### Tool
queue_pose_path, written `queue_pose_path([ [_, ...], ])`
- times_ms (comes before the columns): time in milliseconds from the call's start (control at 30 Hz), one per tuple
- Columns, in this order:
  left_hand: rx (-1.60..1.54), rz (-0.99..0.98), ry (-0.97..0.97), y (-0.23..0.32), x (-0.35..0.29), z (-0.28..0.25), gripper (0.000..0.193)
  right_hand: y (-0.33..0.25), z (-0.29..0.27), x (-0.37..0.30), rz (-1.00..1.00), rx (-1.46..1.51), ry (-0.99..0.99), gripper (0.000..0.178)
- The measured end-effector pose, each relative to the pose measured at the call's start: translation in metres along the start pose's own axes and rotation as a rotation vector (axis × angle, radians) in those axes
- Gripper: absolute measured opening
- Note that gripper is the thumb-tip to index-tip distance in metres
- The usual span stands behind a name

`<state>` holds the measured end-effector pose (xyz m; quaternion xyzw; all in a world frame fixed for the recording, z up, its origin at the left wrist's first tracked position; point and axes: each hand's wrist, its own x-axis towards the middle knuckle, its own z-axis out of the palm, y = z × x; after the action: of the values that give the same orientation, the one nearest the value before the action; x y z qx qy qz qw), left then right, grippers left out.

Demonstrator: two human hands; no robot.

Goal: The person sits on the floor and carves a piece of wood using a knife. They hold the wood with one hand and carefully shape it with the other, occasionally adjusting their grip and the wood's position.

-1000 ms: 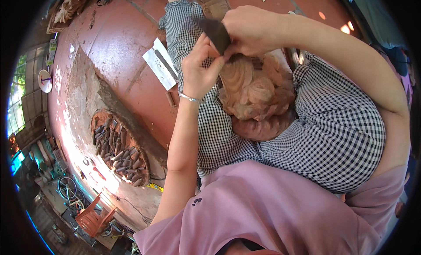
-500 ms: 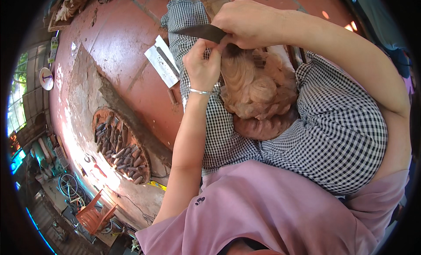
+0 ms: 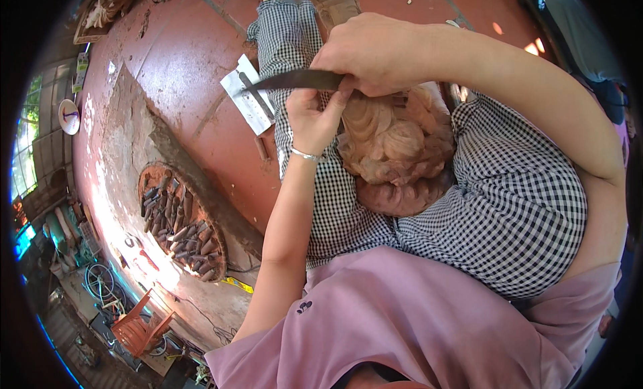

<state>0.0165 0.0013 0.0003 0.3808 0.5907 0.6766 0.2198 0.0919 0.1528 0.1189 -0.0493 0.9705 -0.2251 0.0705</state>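
Observation:
A carved wooden piece (image 3: 395,144) with swirling, rounded relief rests between my thighs, on the checkered trousers. Over its far end, a dark, thin, slightly curved strip (image 3: 295,80) with a tapered tip points left; whether it is a blade or sandpaper I cannot tell. My right hand (image 3: 375,54) is closed on the strip's right end, knuckles up. From below, my left hand (image 3: 315,121), with a bracelet at the wrist, pinches near the same end, thumb and fingers closed. The fingertips of both hands meet there and partly hide what they grip.
Left of my leg, a white paper (image 3: 251,108) with a dark flat bar lies on the red tiled floor. A short wooden cylinder (image 3: 262,148) is near it. Farther left, a round tray (image 3: 218,272) full of carving tools sits on a rough wooden slab (image 3: 127,131). A red chair (image 3: 137,325) stands beyond.
Both hands have come slightly nearer to me and lower over the carving. The dark strip has moved along with them, and more of its length shows, reaching farther left.

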Motion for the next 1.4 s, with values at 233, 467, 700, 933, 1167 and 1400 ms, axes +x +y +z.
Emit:
queue_pose_path([
  [233, 0.158, 0.021, 0.035, -0.004, 0.01, 0.001, 0.016, -0.001, -0.014, 0.001, 0.06, 0.054, 0.055, 0.012],
  [467, 0.095, 0.008, 0.027, -0.009, 0.01, -0.003, 0.015, 0.003, -0.012, 0.011, 0.093, 0.118, 0.022, 0.012],
  [700, -0.096, -0.096, 0.074, 0.004, -0.001, 0.0, 0.016, -0.012, -0.012, 0.011, 0.033, 0.072, -0.053, 0.017],
  [933, 0.136, -0.105, 0.097, 0.007, 0.021, 0.004, 0.014, -0.006, -0.021, 0.019, 0.094, 0.016, 0.006, 0.011],
  [1167, 0.191, -0.068, 0.056, -0.011, 0.009, -0.004, 0.008, 0.002, -0.014, 0.027, 0.169, 0.19, -0.094, 0.011],
  [1400, -0.09, -0.138, 0.068, -0.008, 0.017, 0.005, 0.038, 0.041, -0.046, 0.0, 0.243, 0.676, 0.123, 0.019],
])
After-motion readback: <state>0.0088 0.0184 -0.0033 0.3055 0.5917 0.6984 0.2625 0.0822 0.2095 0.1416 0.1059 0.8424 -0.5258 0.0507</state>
